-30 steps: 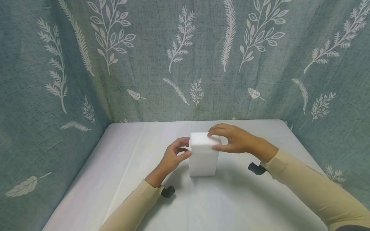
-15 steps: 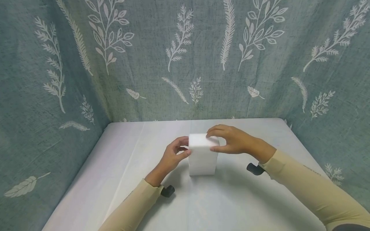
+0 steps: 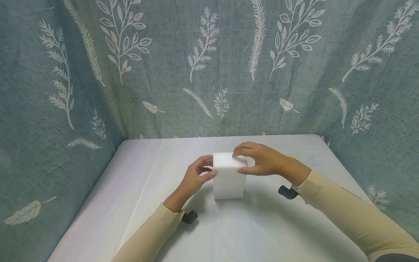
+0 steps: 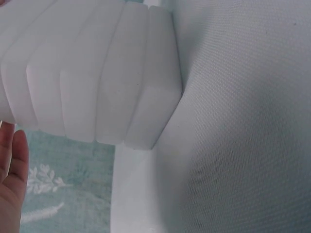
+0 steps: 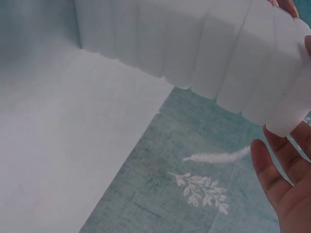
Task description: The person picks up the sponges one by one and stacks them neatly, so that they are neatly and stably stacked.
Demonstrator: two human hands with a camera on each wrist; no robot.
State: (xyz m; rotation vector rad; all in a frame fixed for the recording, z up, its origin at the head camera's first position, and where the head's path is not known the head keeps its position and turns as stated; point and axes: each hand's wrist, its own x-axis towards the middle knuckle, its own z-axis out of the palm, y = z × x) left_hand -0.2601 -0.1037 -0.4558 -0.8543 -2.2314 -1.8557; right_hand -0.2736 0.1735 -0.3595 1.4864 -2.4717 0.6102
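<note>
An upright stack of several white sponges (image 3: pixel 229 185) stands on the white table, its layers marked by seams in both wrist views. My left hand (image 3: pixel 195 174) holds the upper left side, thumb at the front corner and fingers further back. At the top right, my right hand (image 3: pixel 265 160) grips the uppermost sponge (image 3: pixel 226 158), its thumb on the front edge and fingers over the top. Fingertips (image 5: pixel 273 138) touch the end of the stack in the right wrist view. From the left wrist, fingers (image 4: pixel 18 150) show beside the sponge edges.
White cloth (image 3: pixel 183 243) covers the table around the stack. A grey-green curtain (image 3: pixel 170 65) with white leaf patterns hangs behind the table and along both sides. Black wrist mounts (image 3: pixel 190 217) sit under both cuffs.
Both hands stay at the upper stack. The right hand and top sponge have shifted slightly left and down, and the top layer lines up more closely with those below.
</note>
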